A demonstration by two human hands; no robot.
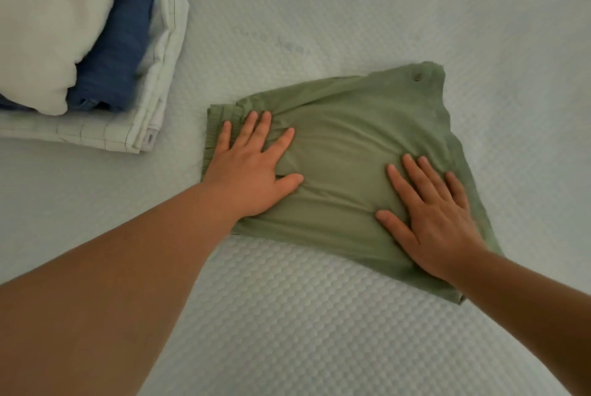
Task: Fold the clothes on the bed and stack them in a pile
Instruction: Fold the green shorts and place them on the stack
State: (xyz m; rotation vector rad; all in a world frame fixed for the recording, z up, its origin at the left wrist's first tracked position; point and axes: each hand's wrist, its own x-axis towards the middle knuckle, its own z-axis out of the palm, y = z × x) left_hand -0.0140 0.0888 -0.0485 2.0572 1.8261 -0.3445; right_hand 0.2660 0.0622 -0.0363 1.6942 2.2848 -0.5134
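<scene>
Both hands are lying flat with fingers straight, left hand (252, 168) and right hand (435, 216) pressing the folded green garment (345, 152), which is sitting on the bed (319, 331) right of the pile (96, 60). Fabric is looking thin, soft and light, likely to unfold if lifted by one corner; probably best scooping under opposite edges. Count: one green piece, three visible in the pile: white, blue, checked.

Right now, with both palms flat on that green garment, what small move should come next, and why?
Probably slide both hands under the folded green garment and lift it toward the pile at left: left hand and right hand lie flat on it, and it already looks folded.
</scene>
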